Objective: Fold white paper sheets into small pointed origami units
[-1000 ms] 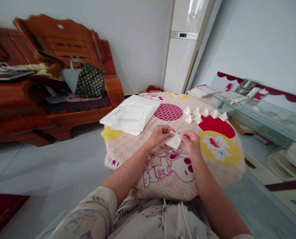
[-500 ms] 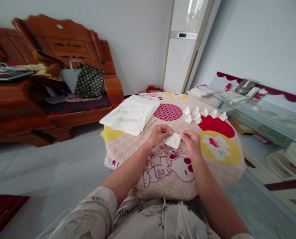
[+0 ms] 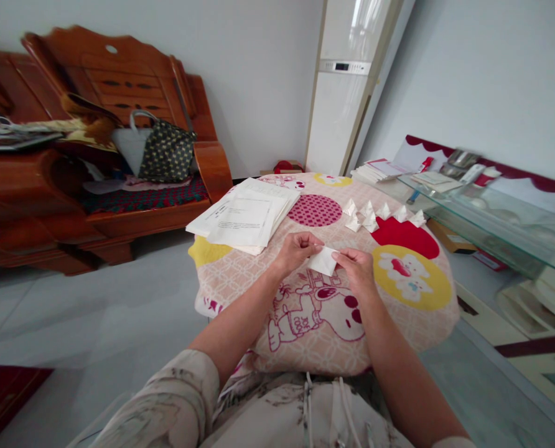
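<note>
Between my two hands is a small folded square of white paper (image 3: 323, 262), held just over the cloth-covered round table (image 3: 240, 277). My left hand (image 3: 300, 249) pinches its upper left corner between thumb and fingers. The upper right corner is pinched by my right hand (image 3: 356, 264). Beyond my right hand, several folded white paper pieces (image 3: 369, 220) with pointed tops stand in two rows. A stack of printed paper sheets (image 3: 244, 218) lies beyond my left hand.
A wooden sofa (image 3: 132, 81) with a dark patterned bag (image 3: 168, 151) on it stands at left. To the right is a glass-topped cabinet (image 3: 501, 218) bearing a pile of papers (image 3: 380, 169). A tall white air conditioner (image 3: 340, 118) stands behind the table.
The paper's visible face has turned slightly, and its crease lines show less now. My right fingers have shifted a little left along its edge. Both hands keep their pinch.
</note>
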### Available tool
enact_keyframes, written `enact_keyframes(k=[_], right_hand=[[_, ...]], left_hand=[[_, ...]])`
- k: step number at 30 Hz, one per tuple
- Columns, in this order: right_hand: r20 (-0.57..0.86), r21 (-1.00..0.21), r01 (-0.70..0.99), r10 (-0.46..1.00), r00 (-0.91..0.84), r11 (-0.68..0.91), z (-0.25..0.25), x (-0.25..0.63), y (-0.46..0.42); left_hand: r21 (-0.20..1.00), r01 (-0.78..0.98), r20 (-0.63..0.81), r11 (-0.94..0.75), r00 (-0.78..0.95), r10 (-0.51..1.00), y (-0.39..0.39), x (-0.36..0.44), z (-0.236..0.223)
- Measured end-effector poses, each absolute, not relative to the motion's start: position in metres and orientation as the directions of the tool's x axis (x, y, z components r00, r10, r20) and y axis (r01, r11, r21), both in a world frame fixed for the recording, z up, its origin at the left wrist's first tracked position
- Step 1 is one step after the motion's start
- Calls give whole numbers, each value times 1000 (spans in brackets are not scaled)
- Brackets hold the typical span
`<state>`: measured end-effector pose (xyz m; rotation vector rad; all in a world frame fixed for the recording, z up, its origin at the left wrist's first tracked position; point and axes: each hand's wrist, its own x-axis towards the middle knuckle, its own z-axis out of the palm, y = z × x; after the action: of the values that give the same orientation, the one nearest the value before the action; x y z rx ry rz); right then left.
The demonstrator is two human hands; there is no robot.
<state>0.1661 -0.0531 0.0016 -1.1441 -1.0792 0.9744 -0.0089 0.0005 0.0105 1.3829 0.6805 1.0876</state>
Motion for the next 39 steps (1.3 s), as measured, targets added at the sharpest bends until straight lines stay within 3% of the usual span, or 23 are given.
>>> enact_keyframes(k=[15,22,29,35,39], right_hand=[[234,-971,87,950,206,221,-3,170,-52],[210,-976,-13,961,179,215,-1,168,-53],[214,-974,102,971,106,204,3,167,-53],[200,-979,10,957,211,203,-2,166,-52],[212,-977,53,966,146,207,-2,165,-51]], left_hand=[[970,-199,206,-137,385,900,-1,-9,13],[970,-191,217,-149,412,885,2,-11,12],[966,-58,250,-252,464,850,-4,-7,15],[935,-56,338,-349,435,835,-6,-6,18],[942,-37,311,-333,464,829,-6,-6,16]])
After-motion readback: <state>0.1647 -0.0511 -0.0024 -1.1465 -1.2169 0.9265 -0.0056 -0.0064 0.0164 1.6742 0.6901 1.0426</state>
